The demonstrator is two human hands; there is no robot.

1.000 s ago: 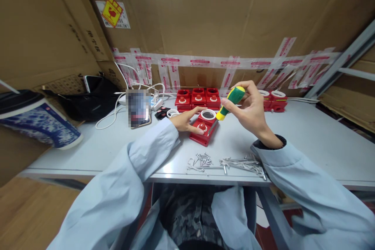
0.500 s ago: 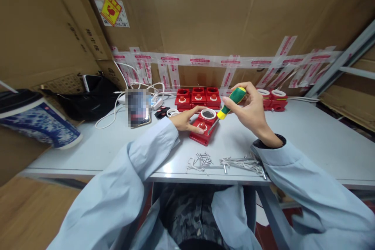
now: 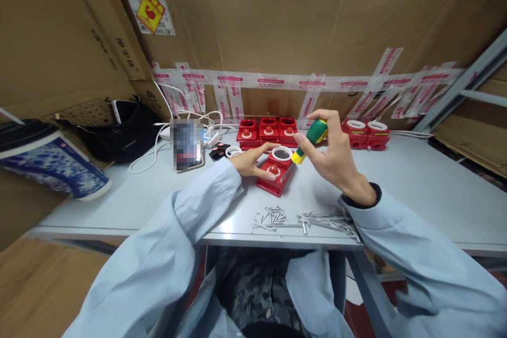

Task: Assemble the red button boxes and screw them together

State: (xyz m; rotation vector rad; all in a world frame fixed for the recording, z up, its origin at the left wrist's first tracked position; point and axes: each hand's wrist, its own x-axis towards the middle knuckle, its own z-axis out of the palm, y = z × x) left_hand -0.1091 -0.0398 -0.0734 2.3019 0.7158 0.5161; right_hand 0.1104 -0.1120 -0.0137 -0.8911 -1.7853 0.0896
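A red box-shaped device (image 3: 270, 186) with a white ring and a red knob lies on the table in front of me. My left hand (image 3: 253, 162) grips it from the left, thumb near the knob and fingers by the ring. In my right hand (image 3: 331, 156) is a screwdriver (image 3: 317, 133) with a green and yellow handle. The shaft slants down left, and its tip meets the device's right side near the knob. Nearer the table edge lie a pile of loose screws (image 3: 276, 215) and several metal rods with white strings (image 3: 328, 220).
Behind the device stand three red units (image 3: 268, 137) in a row, and two more red units (image 3: 367, 140) to the right. White rings (image 3: 233, 151), a phone (image 3: 187, 145), cables, a black bag (image 3: 119, 137) and a large cup (image 3: 55, 163) are on the left. Cardboard (image 3: 277, 16) walls the back.
My right hand has turned around the screwdriver and shifted slightly, its fingers more raised. The handle leans a little further left. My left hand and the red device stay in place.
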